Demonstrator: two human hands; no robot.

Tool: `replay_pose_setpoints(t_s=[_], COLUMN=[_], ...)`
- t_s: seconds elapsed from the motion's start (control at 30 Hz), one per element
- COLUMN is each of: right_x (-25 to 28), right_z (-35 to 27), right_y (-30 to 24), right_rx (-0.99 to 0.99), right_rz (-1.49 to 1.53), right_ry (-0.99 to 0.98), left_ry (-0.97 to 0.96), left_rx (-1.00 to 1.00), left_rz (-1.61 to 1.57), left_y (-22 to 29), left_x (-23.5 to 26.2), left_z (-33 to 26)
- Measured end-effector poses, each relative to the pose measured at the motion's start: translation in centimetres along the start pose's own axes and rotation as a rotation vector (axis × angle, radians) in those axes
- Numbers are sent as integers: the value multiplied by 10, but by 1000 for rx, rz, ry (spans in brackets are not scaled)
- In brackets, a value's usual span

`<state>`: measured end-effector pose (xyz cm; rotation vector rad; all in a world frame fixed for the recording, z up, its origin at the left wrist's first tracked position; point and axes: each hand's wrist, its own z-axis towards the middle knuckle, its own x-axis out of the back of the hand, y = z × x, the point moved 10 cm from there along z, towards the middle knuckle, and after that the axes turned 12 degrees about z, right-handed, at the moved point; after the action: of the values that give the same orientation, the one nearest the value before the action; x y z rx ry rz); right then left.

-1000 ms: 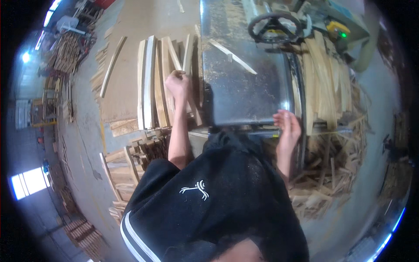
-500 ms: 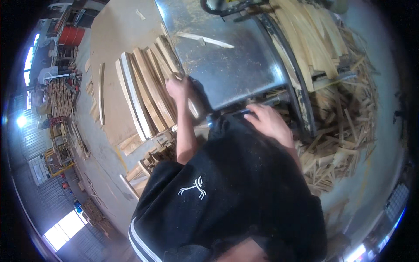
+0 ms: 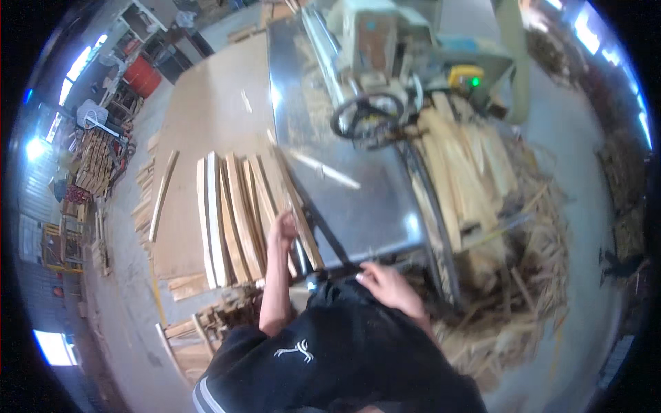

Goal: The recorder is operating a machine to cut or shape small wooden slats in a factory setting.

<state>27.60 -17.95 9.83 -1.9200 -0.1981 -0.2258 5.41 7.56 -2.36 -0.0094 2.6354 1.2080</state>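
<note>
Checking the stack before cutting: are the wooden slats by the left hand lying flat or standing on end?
Lying flat: the wooden slats rest side by side on the board table, left hand on them.

A brown board tabletop [image 3: 206, 138] carries a row of long wooden slats [image 3: 231, 217] lying side by side, with one slat [image 3: 160, 196] apart to their left. Beside it, the shiny metal tabletop [image 3: 358, 206] of a saw machine bears a thin wood strip [image 3: 323, 168]. Offcuts [image 3: 523, 275] litter the floor [image 3: 585, 227].
</note>
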Motion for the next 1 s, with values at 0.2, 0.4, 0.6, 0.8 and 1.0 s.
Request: replay_pose_setpoints(t_s=[0.2, 0.4, 0.6, 0.8, 1.0], right_x=[-11, 26, 40, 27, 36], right_z=[27, 14, -33, -96, -82], right_y=[29, 45, 113, 174, 231], right_rx=[-35, -77, -235, -580, -171], right_rz=[522, 708, 883, 566, 790], right_ry=[128, 274, 386, 409, 691], left_ry=[-228, -187, -206, -481, -485], left_rx=[90, -55, -162, -72, -521], left_rz=[-494, -113, 268, 549, 811], left_y=[-42, -43, -64, -113, -98], left_x=[-78, -106, -163, -230, -290], left_z=[-9, -12, -36, -74, -105])
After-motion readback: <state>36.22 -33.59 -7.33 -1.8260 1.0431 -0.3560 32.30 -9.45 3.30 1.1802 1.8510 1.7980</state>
